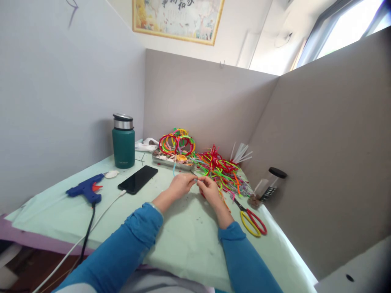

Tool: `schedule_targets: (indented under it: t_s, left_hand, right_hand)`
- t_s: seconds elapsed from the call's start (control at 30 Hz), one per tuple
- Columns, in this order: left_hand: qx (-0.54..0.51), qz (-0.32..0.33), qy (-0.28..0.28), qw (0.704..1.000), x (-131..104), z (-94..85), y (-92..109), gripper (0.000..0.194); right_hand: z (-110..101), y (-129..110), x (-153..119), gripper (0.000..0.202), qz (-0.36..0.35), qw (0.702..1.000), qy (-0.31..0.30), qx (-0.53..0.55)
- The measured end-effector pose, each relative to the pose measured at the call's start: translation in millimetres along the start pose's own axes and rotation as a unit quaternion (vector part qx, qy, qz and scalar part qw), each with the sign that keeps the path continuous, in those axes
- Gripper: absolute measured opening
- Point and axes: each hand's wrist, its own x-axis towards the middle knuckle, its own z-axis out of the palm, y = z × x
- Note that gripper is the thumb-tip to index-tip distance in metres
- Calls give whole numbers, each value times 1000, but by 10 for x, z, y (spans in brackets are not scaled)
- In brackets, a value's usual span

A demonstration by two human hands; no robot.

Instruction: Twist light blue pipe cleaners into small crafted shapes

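Near the middle of the table, my left hand (182, 184) and my right hand (209, 189) meet at the fingertips, both closed in a pinch. Whatever lies between the fingers is too small to make out. A light blue pipe cleaner (174, 169) shows just beyond my left hand; I cannot tell whether it is held. Behind my right hand spreads a heap of colourful pipe cleaners (218, 165). Past my left hand stands a metal tray (165, 162) of small pieces, with bent pipe-cleaner rings (177, 143) on top.
Scissors (252, 221) with red and yellow handles lie right of my right hand. A clear jar with a black lid (269, 185) stands at the right edge. Leftward are a black phone (138, 179) on a white cable, a blue glue gun (87, 188) and a green bottle (124, 148). Grey partitions enclose the table.
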Motion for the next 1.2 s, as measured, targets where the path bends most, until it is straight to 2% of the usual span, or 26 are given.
schedule_targets:
  t_s: [0.17, 0.6, 0.83, 1.2]
  left_hand:
    - [9, -50, -22, 998, 0, -29, 23, 21]
    - [8, -23, -55, 998, -34, -69, 44, 24]
    - [43, -7, -39, 998, -13, -22, -12, 22]
    - [65, -6, -19, 998, -30, -46, 6, 19]
  right_hand:
    - [-2, -31, -12, 24, 2, 1000, 1, -2]
    - [3, 3, -5, 22, 7, 1000, -3, 0]
    - [9, -12, -10, 23, 5, 1000, -10, -9]
    - [6, 0, -3, 24, -3, 1000, -18, 10]
